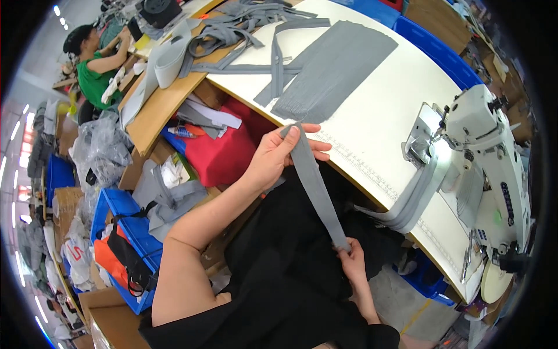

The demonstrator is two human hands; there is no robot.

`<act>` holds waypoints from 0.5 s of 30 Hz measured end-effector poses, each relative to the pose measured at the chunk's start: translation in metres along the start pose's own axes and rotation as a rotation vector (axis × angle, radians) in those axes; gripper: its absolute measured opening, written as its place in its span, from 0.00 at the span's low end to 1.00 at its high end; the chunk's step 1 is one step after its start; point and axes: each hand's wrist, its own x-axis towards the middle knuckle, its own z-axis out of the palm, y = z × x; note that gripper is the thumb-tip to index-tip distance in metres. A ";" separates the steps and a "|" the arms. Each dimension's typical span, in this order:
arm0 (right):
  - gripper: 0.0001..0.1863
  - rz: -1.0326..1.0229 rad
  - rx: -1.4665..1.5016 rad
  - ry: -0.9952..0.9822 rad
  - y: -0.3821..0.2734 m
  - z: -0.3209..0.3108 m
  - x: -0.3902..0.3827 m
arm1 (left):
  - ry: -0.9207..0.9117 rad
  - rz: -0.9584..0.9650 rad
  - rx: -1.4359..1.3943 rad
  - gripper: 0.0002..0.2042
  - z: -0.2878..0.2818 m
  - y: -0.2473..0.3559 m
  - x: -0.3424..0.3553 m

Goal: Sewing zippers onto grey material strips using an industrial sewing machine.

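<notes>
A grey fabric strip [317,186] is stretched slantwise between my two hands, above my black-clad lap. My left hand [282,148] pinches its upper end between thumb and fingers, by the table's front edge; the other fingertips spread past it. Lower and to the right, my right hand [352,259] grips the strip's bottom end. Just beyond my left hand, a stack of grey fabric panels [343,70] lies on the white table [378,116]. Long grey zipper strips [276,64] lie beside the stack.
A white sewing machine [476,122] stands on the right, with grey strips [415,198] hanging over the table edge beside it. Left of me are a blue crate [125,232] and red fabric [224,154]. A co-worker in green [96,78] works at the far left.
</notes>
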 end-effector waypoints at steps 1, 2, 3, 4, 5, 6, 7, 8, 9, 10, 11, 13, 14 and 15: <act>0.14 0.000 0.015 0.018 -0.015 0.001 -0.002 | -0.042 -0.043 -0.077 0.27 0.006 -0.001 0.004; 0.17 -0.240 -0.194 0.128 -0.051 0.003 -0.008 | -0.110 -0.077 -0.084 0.29 0.010 -0.001 0.008; 0.20 -0.471 -0.408 0.243 -0.088 0.003 -0.011 | -0.137 -0.088 -0.081 0.29 0.017 -0.002 0.012; 0.21 -0.557 -0.272 0.290 -0.122 0.002 -0.014 | -0.176 -0.100 -0.088 0.30 0.028 -0.002 0.017; 0.21 -0.638 -0.139 0.347 -0.152 -0.001 -0.014 | -0.223 -0.119 -0.098 0.31 0.041 -0.005 0.023; 0.19 -0.769 -0.228 0.468 -0.181 -0.007 -0.016 | -0.286 -0.166 -0.082 0.32 0.052 -0.002 0.027; 0.17 -0.902 -0.318 0.579 -0.206 -0.011 -0.016 | -0.318 -0.182 -0.081 0.32 0.059 0.000 0.027; 0.15 -0.971 -0.385 0.677 -0.224 -0.014 -0.013 | -0.355 -0.208 -0.044 0.32 0.068 -0.001 0.030; 0.13 -1.040 -0.454 0.771 -0.236 -0.017 -0.007 | -0.391 -0.230 -0.004 0.32 0.077 -0.003 0.032; 0.10 -1.084 -0.515 0.821 -0.243 -0.021 0.000 | -0.402 -0.248 0.028 0.33 0.087 -0.005 0.035; 0.10 -1.065 -0.524 0.858 -0.245 -0.023 0.004 | -0.440 -0.258 0.026 0.33 0.095 -0.007 0.039; 0.10 -1.065 -0.592 0.913 -0.244 -0.027 0.010 | -0.440 -0.293 0.082 0.32 0.108 -0.010 0.043; 0.09 -1.057 -0.600 0.937 -0.243 -0.028 0.011 | -0.422 -0.252 0.080 0.31 0.118 -0.012 0.043; 0.09 -1.045 -0.602 0.961 -0.243 -0.029 0.010 | -0.446 -0.257 0.083 0.31 0.125 -0.017 0.044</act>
